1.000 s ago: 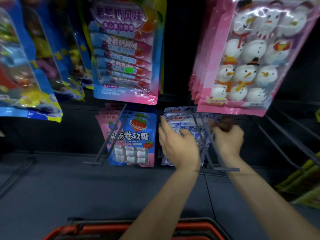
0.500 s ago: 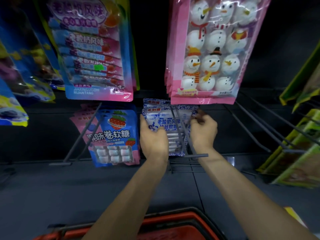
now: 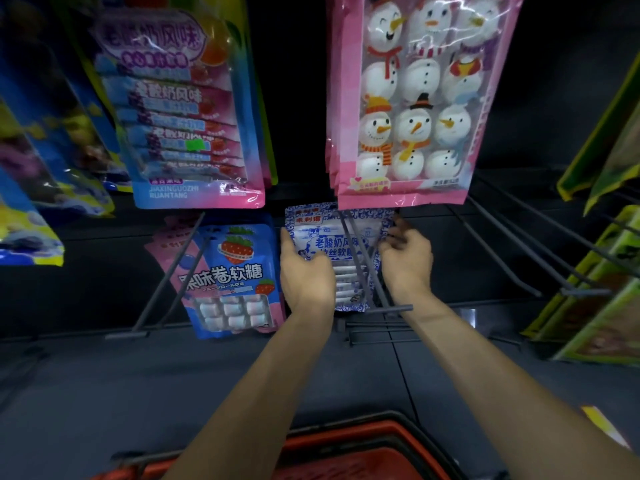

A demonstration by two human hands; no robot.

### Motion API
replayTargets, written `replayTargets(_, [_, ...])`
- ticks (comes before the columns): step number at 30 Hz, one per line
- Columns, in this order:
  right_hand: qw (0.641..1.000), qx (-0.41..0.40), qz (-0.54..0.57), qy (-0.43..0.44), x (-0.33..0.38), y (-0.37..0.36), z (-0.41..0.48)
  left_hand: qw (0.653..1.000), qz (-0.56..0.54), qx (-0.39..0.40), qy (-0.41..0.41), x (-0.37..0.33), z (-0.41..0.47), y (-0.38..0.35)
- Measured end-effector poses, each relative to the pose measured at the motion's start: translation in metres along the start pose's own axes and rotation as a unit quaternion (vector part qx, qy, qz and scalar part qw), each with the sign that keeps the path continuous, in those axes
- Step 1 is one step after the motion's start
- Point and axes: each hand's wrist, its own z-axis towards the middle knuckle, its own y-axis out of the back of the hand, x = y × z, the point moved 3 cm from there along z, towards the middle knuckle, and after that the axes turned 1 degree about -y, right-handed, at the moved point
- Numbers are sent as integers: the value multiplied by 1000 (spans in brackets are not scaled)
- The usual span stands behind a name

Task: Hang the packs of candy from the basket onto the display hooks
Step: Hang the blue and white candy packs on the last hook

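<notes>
A blue-and-white candy pack (image 3: 332,244) hangs on a dark two-prong display hook (image 3: 367,268) in the lower row. My left hand (image 3: 304,275) grips the pack's left edge, thumb across its front. My right hand (image 3: 405,258) holds the right edge with curled fingers, just under a pink snowman pack. The red basket (image 3: 346,445) sits at the bottom of the view below my forearms; its contents are hidden.
A blue strawberry candy pack (image 3: 232,282) hangs on the hook to the left. Above hang a pink-and-blue pack (image 3: 183,109) and pink snowman marshmallow packs (image 3: 412,98). Bare hooks (image 3: 512,258) jut out to the right, next to green packs (image 3: 602,299).
The view has drifted so the shelf sits further right and closer. Both hands stay on the blue-and-white pack on the hook, and my right hand's fingers have loosened a little.
</notes>
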Motion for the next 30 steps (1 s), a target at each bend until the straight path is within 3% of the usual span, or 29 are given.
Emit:
replayTargets(9, [999, 47, -1, -2, -1, 12, -12, 1000, -1, 9, -17, -7, -11, 2])
replayTargets(14, [998, 63, -22, -20, 0, 22, -30, 998, 49, 23, -34, -8, -27, 19])
replayTargets(18, [995, 82, -48, -33, 4, 32, -53, 986, 131, 82, -60, 0, -45, 40])
replayTargets(24, [989, 109, -100, -17, 23, 65, -104, 942, 247, 182, -138, 7, -85, 81])
replayTargets(30, [953, 205, -221, 20, 34, 91, -184, 857, 404, 235, -219, 2, -144, 135])
